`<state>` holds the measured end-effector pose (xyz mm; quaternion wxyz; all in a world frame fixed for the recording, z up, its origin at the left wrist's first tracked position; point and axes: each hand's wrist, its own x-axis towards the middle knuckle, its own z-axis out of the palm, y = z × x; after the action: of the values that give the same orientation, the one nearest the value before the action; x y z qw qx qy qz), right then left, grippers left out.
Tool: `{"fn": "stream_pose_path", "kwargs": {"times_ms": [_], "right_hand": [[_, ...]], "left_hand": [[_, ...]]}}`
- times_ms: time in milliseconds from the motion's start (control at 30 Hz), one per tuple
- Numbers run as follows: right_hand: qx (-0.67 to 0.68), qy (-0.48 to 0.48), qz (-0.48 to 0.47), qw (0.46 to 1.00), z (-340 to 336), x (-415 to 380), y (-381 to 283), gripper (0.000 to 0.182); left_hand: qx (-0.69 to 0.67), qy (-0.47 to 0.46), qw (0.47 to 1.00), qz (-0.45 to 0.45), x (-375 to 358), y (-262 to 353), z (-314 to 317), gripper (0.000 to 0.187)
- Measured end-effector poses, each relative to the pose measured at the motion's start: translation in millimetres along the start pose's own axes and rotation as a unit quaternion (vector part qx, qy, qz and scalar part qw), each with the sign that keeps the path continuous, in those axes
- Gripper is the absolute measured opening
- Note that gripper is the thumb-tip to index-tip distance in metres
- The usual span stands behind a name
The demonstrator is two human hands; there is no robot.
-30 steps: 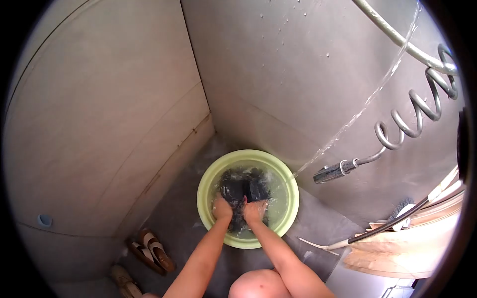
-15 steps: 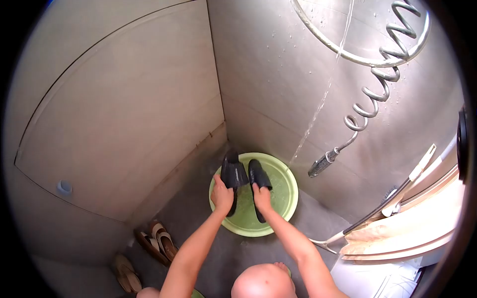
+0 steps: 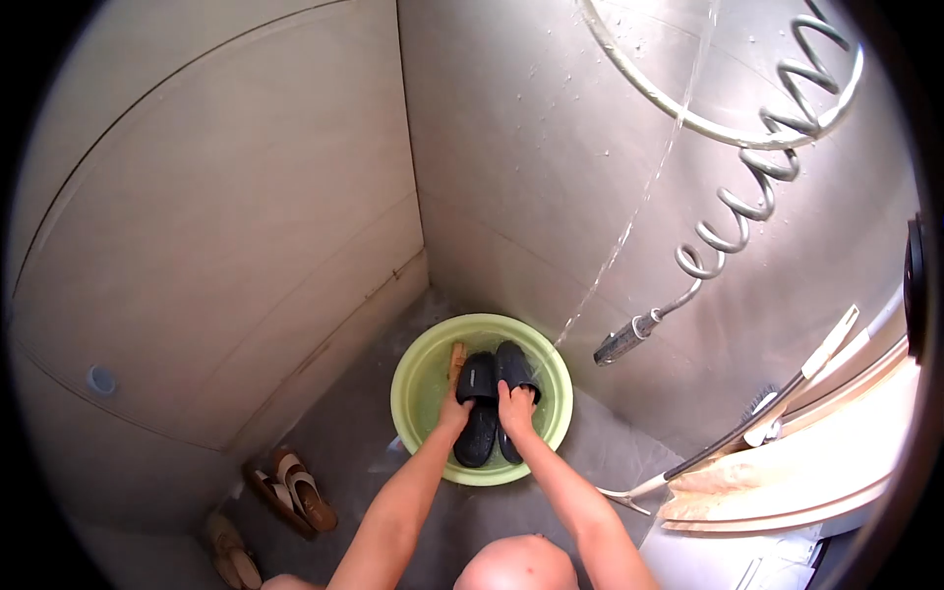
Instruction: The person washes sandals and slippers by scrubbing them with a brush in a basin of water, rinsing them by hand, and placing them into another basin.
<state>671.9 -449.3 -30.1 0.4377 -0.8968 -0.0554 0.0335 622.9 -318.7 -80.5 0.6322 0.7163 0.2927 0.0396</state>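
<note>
Two black slide slippers sit side by side in a light green basin (image 3: 400,403) that holds water. My left hand (image 3: 455,411) grips the edge of the left slipper (image 3: 476,378) beside its strap. Over the strap of the right slipper (image 3: 510,362) my right hand (image 3: 515,405) is closed, with some fingers tucked under it. A wooden-looking piece (image 3: 456,362), perhaps a brush, leans inside the basin left of the slippers. From above, a thin water stream (image 3: 629,224) runs down to the basin's right side.
A coiled hose (image 3: 725,231) with a spray head (image 3: 626,339) hangs at the right wall. Sandals (image 3: 301,497) and beige shoes (image 3: 233,553) stand on the floor at lower left. A long-handled squeegee (image 3: 723,444) and a brush (image 3: 760,403) are at right.
Both slippers have come down and closer together in the basin. The wooden piece now shows at the left. My view has shifted slightly.
</note>
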Motion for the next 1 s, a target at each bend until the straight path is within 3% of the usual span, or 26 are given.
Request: {"fn": "stream_pose_path", "kwargs": {"times_ms": [33, 67, 100, 133, 200, 233, 267, 333, 367, 467, 567, 700, 767, 833, 867, 900, 967, 1000], "right_hand": [[-0.062, -0.002, 0.019, 0.998, 11, 0, 3, 0.053], [-0.124, -0.004, 0.039, 0.992, 20, -2, 7, 0.056], [-0.175, -0.065, 0.037, 0.982, 24, -3, 9, 0.061], [-0.223, -0.125, 0.057, 0.965, 27, -1, 10, 0.061], [-0.267, -0.157, 0.039, 0.95, 36, -4, 13, 0.063], [-0.3, -0.202, 0.047, 0.931, 36, -3, 8, 0.06], [-0.302, -0.203, 0.05, 0.93, 41, 0, 10, 0.06], [-0.372, -0.231, -0.03, 0.898, 49, -2, 17, 0.052], [-0.399, -0.19, -0.077, 0.894, 51, -10, 20, 0.048], [-0.379, -0.247, -0.016, 0.891, 48, -9, 4, 0.047], [-0.342, -0.19, 0.003, 0.92, 54, -13, 4, 0.057], [-0.35, -0.167, -0.026, 0.921, 59, -2, 15, 0.063], [-0.179, -0.099, 0.001, 0.979, 53, 7, 31, 0.071], [0.133, -0.092, 0.146, 0.976, 28, 17, 31, 0.054], [0.315, -0.081, 0.2, 0.924, 22, 20, 32, 0.046], [0.316, -0.079, 0.197, 0.925, 14, 18, 26, 0.046], [0.435, -0.096, 0.266, 0.855, -4, 21, 5, 0.033], [0.436, -0.095, 0.262, 0.856, -14, 17, -12, 0.033]], "left_hand": [[-0.001, -0.002, 1.0, -0.004, 2, -2, 3, 0.05], [0.134, 0.001, 0.99, -0.039, 0, -5, 7, 0.051], [0.264, 0.001, 0.962, -0.072, 2, -9, 12, 0.052], [0.261, -0.003, 0.962, -0.075, 10, -19, 14, 0.052], [0.355, -0.086, 0.922, -0.128, 37, -61, 11, 0.078], [0.325, -0.122, 0.933, -0.092, 63, -120, 13, 0.088], [0.305, -0.141, 0.937, -0.093, 69, -133, 13, 0.085], [0.229, -0.168, 0.954, -0.097, 72, -134, 12, 0.079], [0.197, -0.18, 0.959, -0.097, 72, -135, 13, 0.076], [0.138, -0.181, 0.968, -0.102, 68, -122, 9, 0.067], [0.227, -0.07, 0.966, -0.106, 15, -8, -11, 0.085], [0.348, -0.125, 0.921, -0.123, 31, -27, -8, 0.082], [0.343, 0.027, 0.939, -0.01, 1, 13, -16, 0.066], [0.343, -0.005, 0.939, -0.002, -19, 71, -36, 0.059], [0.341, -0.039, 0.939, 0.009, -27, 96, -43, 0.052], [0.342, -0.037, 0.939, 0.012, -39, 112, -48, 0.052], [0.36, -0.002, 0.927, 0.107, -52, 138, -54, 0.038], [0.36, 0.0, 0.926, 0.11, -59, 142, -54, 0.038]]}}
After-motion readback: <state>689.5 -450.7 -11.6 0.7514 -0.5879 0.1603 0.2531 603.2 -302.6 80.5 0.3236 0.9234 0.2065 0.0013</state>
